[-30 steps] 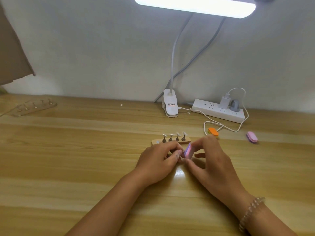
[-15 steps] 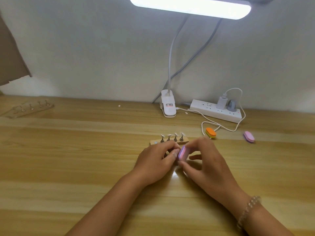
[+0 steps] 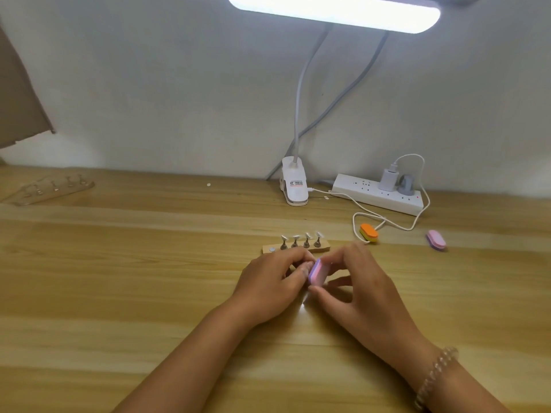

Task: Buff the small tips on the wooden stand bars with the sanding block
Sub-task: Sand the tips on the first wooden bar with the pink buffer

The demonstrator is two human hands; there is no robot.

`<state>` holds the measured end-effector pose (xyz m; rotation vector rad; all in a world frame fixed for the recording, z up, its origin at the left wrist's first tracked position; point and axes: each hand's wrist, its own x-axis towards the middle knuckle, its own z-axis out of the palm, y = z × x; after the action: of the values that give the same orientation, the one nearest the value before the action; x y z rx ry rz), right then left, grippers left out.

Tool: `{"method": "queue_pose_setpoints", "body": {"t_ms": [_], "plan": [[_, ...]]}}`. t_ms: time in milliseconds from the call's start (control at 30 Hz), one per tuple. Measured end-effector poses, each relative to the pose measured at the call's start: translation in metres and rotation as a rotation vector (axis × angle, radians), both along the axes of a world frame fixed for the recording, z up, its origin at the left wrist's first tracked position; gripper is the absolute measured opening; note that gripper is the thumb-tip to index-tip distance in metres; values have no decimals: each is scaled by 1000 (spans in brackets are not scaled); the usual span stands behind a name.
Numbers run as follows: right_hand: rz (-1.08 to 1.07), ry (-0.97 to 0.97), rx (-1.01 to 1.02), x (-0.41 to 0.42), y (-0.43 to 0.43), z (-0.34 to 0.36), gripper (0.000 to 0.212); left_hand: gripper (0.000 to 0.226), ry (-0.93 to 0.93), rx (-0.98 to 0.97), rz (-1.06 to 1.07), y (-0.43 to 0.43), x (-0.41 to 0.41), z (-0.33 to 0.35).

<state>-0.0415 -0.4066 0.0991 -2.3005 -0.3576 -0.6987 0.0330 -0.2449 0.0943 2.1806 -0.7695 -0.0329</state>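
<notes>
While the right hand (image 3: 357, 289) pinches the sanding block (image 3: 316, 272) by its two ends, thumb at the near end and forefinger at the far end, the block stands on edge just above the table (image 3: 119, 293). Its broad purple face is turned left. This hold leaves the abrasive face uncovered and, in all likelihood, allows short strokes driven from the wrist.

The left hand (image 3: 271, 283) lies immediately left of the block, fingers curled together with their ends against that face. Whether they grip anything cannot be told; the fingers themselves hide it. The wooden stand bar (image 3: 296, 248) lies just beyond the hands. It carries four small tips (image 3: 301, 238) on upright pegs and one bare metal disc (image 3: 272, 249) at its left end. Judgement: the fifth peg has probably been lifted off and is being presented to the block, which would spare the neighbouring tips from the abrasive.

An orange block (image 3: 369, 233) and a pink block (image 3: 436, 239) lie to the right, well apart from the hands, presumably as spares. A clear stand (image 3: 50, 189) lies far left. The clip lamp (image 3: 293, 186) at the far edge lights the working area from above.
</notes>
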Motion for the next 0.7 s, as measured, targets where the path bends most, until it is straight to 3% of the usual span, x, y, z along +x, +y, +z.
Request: {"method": "queue_pose_setpoints", "body": {"t_ms": [133,267,433,567,700], "plan": [[-110,14,118,5,-5,4,32,17,9,10,3,-1,-1,0],[13,19,2,-1,2,2,32,21,-5,15,3,0,0,0],[-179,30,218,7,-9,4,33,16,28,-13,2,-2,-1,1],[-28,39,101,1,1,0,33,17,4,-12,5,0,1,0],[-85,76,237,5,-4,2,31,17,11,6,-3,-1,0,0]]}}
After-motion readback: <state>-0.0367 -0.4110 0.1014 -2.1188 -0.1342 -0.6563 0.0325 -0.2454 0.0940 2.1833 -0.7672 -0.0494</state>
